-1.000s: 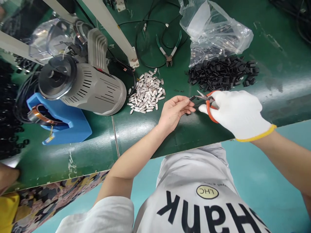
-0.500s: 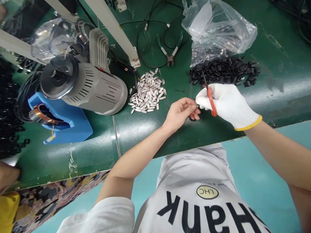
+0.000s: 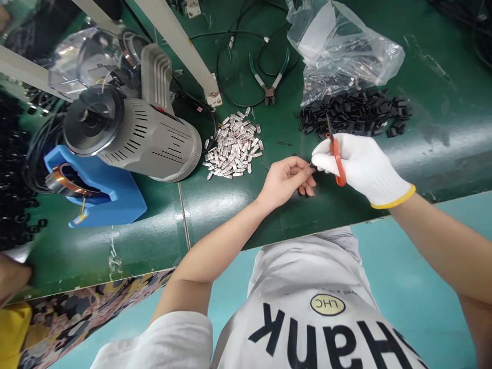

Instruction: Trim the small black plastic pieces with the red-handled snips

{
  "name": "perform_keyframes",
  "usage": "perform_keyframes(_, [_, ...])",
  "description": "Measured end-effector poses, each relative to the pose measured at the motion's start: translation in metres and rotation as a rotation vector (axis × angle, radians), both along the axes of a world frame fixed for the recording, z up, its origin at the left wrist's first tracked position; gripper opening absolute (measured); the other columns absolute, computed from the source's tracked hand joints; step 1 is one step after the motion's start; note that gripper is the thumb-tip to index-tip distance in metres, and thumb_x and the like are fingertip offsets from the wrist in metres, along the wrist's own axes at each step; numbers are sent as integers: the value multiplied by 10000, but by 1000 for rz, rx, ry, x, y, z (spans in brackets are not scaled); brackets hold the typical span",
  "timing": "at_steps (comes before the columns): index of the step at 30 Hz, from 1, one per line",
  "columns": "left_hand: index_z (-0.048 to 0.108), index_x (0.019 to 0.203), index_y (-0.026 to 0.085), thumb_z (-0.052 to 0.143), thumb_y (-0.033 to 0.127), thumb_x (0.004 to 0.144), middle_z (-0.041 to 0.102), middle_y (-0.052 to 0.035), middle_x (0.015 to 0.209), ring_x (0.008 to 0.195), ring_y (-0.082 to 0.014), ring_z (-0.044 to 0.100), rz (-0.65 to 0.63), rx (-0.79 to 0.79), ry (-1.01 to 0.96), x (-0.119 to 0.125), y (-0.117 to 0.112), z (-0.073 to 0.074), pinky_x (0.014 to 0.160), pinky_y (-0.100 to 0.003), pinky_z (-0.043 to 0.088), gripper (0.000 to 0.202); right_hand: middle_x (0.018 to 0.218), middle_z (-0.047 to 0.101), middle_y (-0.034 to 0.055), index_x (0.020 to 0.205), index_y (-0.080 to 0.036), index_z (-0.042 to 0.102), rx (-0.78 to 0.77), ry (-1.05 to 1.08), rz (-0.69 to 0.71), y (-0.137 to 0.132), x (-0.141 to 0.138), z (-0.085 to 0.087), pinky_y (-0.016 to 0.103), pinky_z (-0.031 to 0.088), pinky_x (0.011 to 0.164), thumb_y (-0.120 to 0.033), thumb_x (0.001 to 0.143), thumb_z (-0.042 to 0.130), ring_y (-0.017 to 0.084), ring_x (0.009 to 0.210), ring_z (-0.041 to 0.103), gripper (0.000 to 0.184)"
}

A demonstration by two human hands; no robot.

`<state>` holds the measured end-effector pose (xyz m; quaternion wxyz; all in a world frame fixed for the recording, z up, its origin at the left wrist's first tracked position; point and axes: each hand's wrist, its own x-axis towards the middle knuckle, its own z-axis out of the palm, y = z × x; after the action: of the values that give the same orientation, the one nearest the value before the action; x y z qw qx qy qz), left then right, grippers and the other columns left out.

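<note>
My bare left hand (image 3: 288,177) pinches a small dark piece (image 3: 312,165) between thumb and forefinger; its other fingers curl below. My right hand (image 3: 351,161), in a white knitted glove with a yellow cuff, holds orange-handled scissors (image 3: 338,161) with their dark blades pointing away from me. The gloved thumb and fingertip are at the same small piece, close to the left fingertips. Just beyond the right hand spreads a pile of small black plastic pieces (image 3: 365,110). To the left of my left hand lies a heap of small silver metal connectors (image 3: 234,146).
A clear plastic bag (image 3: 349,46) sits behind the black pile. Wire cutters (image 3: 269,84) lie among black cables. At left stand a grey machine (image 3: 154,136) and a blue tape dispenser (image 3: 126,200). A metal post (image 3: 192,56) rises behind. Another person's arm shows at far left.
My right hand and the scissors have shifted slightly to the right. The small dark piece shows more clearly between the fingertips. My left hand has barely moved.
</note>
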<state>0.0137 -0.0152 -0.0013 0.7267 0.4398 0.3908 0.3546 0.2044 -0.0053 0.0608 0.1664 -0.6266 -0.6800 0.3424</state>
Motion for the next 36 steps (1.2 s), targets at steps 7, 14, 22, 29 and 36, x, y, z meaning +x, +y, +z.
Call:
perform_keyframes(7, [597, 860, 155, 773, 542, 853, 745, -41, 718, 559, -153, 724, 73, -69, -41, -1, 2, 1, 507, -222, 488, 425, 900, 696, 179, 1121, -126, 700, 325, -703, 234, -15, 22, -11, 385, 330, 749, -582, 910, 462, 340, 870, 615, 556])
perform_keyframes(14, [632, 871, 141, 747, 449, 875, 740, -40, 716, 559, -147, 719, 82, -62, -47, 0, 0, 0, 518, -223, 504, 329, 807, 641, 181, 1082, -81, 689, 359, -897, 380, -20, 20, -12, 378, 274, 716, -543, 966, 362, 303, 768, 561, 577])
perform_keyframes(22, [623, 892, 137, 743, 470, 881, 744, -42, 738, 590, -151, 733, 112, -36, -37, 2, -4, -1, 538, -223, 525, 353, 714, 582, 140, 964, -96, 646, 436, -942, 417, -23, 20, -7, 356, 203, 678, -527, 971, 367, 247, 670, 510, 513])
perform_keyframes(29, [609, 917, 142, 761, 513, 874, 773, -65, 788, 629, -156, 747, 125, -7, -62, 4, -5, -3, 588, -236, 560, 403, 704, 577, 132, 962, -88, 635, 466, -966, 427, -24, 16, -10, 347, 174, 669, -486, 971, 378, 232, 654, 508, 473])
perform_keyframes(36, [622, 922, 143, 752, 540, 874, 769, -55, 779, 628, -155, 748, 110, -11, -61, 2, -3, -4, 587, -232, 550, 420, 736, 568, 124, 980, -85, 622, 444, -917, 387, -23, 12, -15, 354, 169, 666, -406, 986, 389, 219, 668, 502, 396])
